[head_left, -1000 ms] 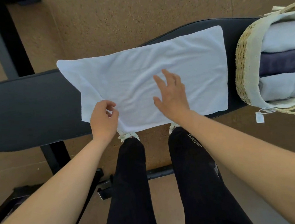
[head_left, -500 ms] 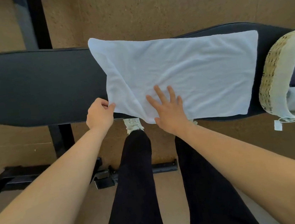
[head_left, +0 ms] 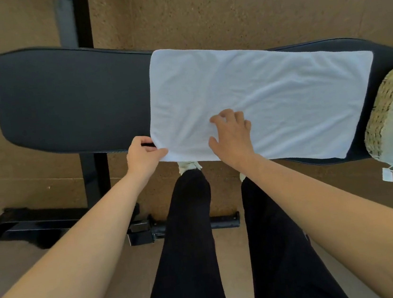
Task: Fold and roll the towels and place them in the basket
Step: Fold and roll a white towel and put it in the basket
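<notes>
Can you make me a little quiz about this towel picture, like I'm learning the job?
1. Fill in the gap: the basket stands at the ____ end of the bench.
2. True or false: the white towel is already rolled up.
3. What is the left hand doing?
A. pinching the towel's near corner
B. gripping the basket
C. resting flat on the bench

Key
1. right
2. False: it lies spread flat on the bench.
3. A
</notes>
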A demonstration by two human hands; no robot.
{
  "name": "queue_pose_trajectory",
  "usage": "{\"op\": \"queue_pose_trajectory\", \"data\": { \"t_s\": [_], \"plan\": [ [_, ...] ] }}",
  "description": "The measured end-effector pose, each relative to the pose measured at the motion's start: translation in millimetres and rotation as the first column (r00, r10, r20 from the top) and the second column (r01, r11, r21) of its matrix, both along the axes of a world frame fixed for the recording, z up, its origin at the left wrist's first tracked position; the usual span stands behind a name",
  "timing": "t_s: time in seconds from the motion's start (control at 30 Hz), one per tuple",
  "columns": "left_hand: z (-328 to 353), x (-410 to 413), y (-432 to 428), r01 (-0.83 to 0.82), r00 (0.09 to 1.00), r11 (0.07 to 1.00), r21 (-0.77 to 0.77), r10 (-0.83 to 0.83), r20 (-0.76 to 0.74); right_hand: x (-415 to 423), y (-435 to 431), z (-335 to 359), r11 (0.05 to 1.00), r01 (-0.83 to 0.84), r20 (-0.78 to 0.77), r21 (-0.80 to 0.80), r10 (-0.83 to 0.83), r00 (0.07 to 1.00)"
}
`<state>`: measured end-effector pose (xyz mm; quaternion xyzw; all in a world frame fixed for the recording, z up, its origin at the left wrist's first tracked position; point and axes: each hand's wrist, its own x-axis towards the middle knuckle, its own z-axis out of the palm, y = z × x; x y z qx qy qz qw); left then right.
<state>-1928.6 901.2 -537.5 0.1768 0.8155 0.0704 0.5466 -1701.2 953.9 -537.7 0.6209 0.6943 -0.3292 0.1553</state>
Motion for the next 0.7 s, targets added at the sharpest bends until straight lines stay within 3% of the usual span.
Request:
{"op": "queue_pose_trajectory", "data": {
  "t_s": [0.07,0.13,0.23,0.33,0.43,0.57,0.7],
  "plan": [
    [1.3,-2.9,3.1,-0.109,0.99,0.994,0.029,0.106,0.093,-18.2,4.2,1.9,0.988,0.11,-0.18,-0.11,-0.129,0.975],
    [5.6,-2.4,5.1,-0.106,0.987,0.991,0.078,0.095,0.128,-37.3,7.7,5.9,0.918,0.256,-0.317,-0.303,-0.35,0.881],
    [14.1,1.0,6.3,-0.017,0.987,0.985,0.174,-0.012,0.163,-63.4,12.4,11.5,0.784,0.394,-0.354,-0.481,-0.584,0.731],
    [24.5,2.9,7.4,0.003,0.943,0.983,0.183,-0.064,0.328,-79.7,13.0,14.2,0.624,0.443,-0.301,-0.644,-0.738,0.604],
    [31.8,2.9,10.0,-0.032,0.903,0.993,0.117,-0.021,0.429,-82.2,7.8,7.6,0.693,0.454,-0.29,-0.56,-0.678,0.675],
    [29.7,4.1,27.3,-0.038,0.979,0.974,0.225,-0.009,0.206,-72.0,4.4,9.2,0.823,0.422,-0.303,-0.38,-0.542,0.784],
    [23.4,19.5,74.3,0.306,0.933,0.9,0.31,-0.348,0.09,-58.7,1.8,21.6,0.866,0.347,-0.354,-0.36,-0.471,0.808]
  ]
}}
